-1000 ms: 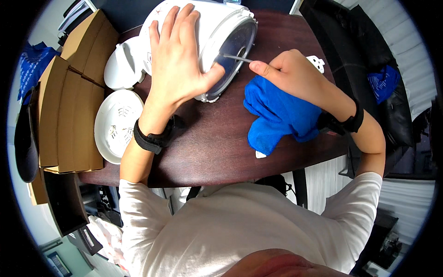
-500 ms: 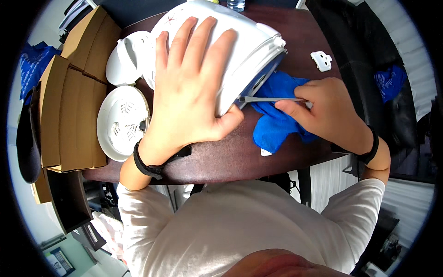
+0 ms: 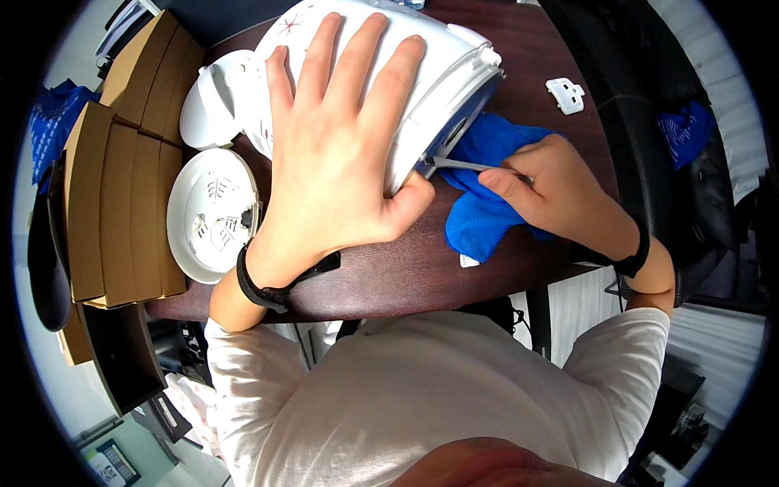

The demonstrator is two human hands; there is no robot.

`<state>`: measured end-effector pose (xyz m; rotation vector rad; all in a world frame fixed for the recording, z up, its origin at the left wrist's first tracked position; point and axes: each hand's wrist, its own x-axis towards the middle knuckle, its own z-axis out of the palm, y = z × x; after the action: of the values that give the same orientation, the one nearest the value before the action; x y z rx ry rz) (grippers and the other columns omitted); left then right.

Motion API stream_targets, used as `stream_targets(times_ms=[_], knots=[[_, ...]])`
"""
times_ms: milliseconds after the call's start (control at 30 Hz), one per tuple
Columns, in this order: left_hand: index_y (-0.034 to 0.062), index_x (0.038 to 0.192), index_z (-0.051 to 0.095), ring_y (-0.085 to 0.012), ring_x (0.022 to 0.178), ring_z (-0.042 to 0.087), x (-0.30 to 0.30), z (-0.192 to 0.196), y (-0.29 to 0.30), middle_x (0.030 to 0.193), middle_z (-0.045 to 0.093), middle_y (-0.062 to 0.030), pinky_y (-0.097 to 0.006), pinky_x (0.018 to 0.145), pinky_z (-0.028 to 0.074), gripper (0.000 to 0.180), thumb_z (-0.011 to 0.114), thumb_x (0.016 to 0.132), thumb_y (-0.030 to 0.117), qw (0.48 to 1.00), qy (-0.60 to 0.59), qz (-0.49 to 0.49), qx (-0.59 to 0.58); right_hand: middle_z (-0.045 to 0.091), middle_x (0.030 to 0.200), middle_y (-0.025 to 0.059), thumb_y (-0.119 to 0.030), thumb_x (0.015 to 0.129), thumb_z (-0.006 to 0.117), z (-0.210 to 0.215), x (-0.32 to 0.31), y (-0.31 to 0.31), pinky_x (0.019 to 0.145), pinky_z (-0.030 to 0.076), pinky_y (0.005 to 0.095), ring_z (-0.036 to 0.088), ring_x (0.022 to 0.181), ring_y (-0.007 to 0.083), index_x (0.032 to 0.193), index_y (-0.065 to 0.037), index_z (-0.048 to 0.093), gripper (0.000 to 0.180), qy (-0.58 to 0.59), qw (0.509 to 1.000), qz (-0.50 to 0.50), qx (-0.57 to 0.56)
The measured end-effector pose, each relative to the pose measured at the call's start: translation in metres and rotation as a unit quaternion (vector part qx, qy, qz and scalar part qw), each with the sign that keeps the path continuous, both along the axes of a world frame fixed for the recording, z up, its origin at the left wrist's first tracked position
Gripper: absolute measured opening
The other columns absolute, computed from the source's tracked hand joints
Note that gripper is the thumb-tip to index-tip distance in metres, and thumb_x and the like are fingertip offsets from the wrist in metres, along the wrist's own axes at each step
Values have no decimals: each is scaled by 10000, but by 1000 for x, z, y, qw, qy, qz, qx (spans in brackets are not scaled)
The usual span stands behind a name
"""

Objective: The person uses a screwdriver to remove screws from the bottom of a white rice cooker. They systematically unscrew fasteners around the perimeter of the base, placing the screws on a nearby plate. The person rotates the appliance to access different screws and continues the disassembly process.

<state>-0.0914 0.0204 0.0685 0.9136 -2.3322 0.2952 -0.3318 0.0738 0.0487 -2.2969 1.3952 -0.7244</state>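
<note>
A rounded white appliance (image 3: 442,69) with red flower print lies on its side on the table, its shiny underside facing right. Across its top lies my left hand (image 3: 337,154), fingers spread flat and thumb bent at the lower edge. My right hand (image 3: 560,187) is closed around what looks like a flat-blade screwdriver (image 3: 461,165); its handle is hidden in the palm. The metal tip meets the rim of the underside, close to my left thumb. Beneath the tool and right hand lies a crumpled blue cloth (image 3: 475,227), partly beside the appliance.
On the left of the dark table (image 3: 381,280) stand a round white plastic base (image 3: 180,231) with small parts in it and a white lid (image 3: 195,118). Brown cardboard boxes (image 3: 114,219) line the left edge. A small white plastic piece (image 3: 565,96) lies at the right.
The screwdriver is tilted more, its tip slightly higher along the rim. My right hand has shifted a little left. The appliance and left hand have moved only slightly.
</note>
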Motion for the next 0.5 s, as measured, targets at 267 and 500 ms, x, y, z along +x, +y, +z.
stream_targets(times_ms=[267, 500], knots=[[84, 1352, 513, -453, 1346, 358, -1, 0, 1, 1417, 456, -211, -629, 1097, 196, 847, 582, 553, 355, 1000, 11, 0, 1, 450, 410, 93, -381, 917, 664, -14, 1, 1, 375, 295, 311, 410, 341, 160, 495, -19, 564, 565, -78, 982, 7, 171], [71, 1368, 481, -461, 1365, 329, 1, 7, 6, 1440, 420, -224, -637, 1103, 196, 838, 607, 591, 358, 999, -26, 9, 19, 445, 415, 54, -438, 911, 656, 1, -16, -8, 384, 290, 276, 402, 362, 119, 497, -39, 572, 581, -20, 998, -10, 63]])
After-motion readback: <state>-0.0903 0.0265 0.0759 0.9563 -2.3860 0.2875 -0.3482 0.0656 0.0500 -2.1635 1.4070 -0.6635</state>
